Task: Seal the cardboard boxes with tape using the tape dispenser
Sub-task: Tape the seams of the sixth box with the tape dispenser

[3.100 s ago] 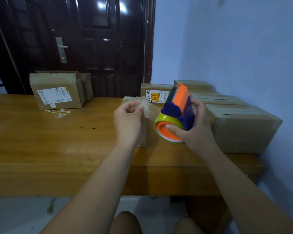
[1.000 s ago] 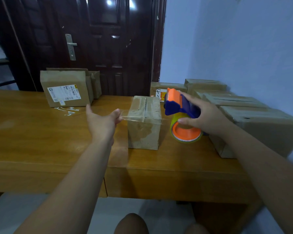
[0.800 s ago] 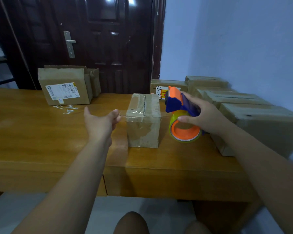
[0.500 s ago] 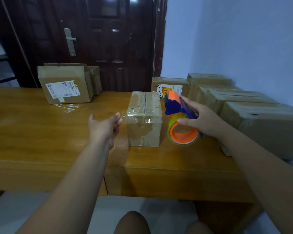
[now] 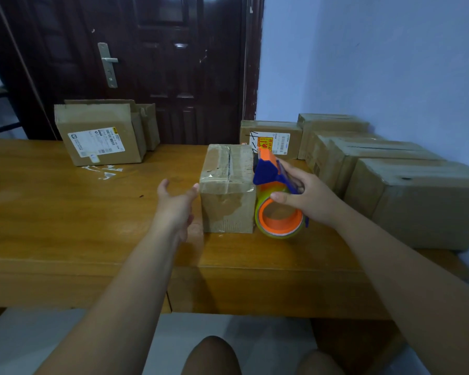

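- The box (image 5: 228, 190): small, brown, scuffed, standing on the table (image 5: 65, 212), with clear tape (image 5: 228, 182) across its top front edge. Judge it light and apt to slide, with walls that dent.
- The dispenser (image 5: 276, 201): orange and blue rigid plastic, touching the box's right side. Your right hand (image 5: 309, 198) wraps its handle, the proper hold.
- Your left hand (image 5: 175, 205): fingers straight, tips touching the box's upper left edge. Brace the box there.

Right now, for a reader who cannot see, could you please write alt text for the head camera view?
A person's right hand grips an orange-and-blue plastic tape dispenser at the right side of a small brown cardboard box on a wooden table; the left hand touches the box's upper left edge. Larger cardboard boxes stand along the right.
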A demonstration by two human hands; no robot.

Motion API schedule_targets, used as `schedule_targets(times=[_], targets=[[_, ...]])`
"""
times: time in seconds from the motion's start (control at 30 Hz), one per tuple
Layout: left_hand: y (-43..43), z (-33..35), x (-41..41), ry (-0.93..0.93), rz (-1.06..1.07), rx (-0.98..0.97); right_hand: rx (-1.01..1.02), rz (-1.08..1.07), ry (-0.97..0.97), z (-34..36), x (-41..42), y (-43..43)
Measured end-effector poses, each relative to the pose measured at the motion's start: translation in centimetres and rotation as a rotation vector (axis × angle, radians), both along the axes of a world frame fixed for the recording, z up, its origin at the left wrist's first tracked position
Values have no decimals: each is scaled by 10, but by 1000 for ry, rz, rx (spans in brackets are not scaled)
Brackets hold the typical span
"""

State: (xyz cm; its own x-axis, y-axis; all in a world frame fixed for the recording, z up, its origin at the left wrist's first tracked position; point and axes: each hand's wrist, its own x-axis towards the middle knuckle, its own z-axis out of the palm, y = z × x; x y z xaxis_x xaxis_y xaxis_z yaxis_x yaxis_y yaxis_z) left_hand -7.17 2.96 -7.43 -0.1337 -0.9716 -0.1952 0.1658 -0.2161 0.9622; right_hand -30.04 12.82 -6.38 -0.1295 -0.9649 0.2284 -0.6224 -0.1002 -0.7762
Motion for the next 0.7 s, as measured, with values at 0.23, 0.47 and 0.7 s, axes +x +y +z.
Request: schedule_targets(times=[0.23, 0.47, 0.7], targets=[[11, -18, -10, 47, 61, -71, -39, -21, -106, -2, 11, 3], [35, -37, 15, -132, -87, -611, -31, -27, -161, -2, 23, 4], [44, -7, 30, -517, -9, -697, -45, -10, -180, -6, 39, 3]])
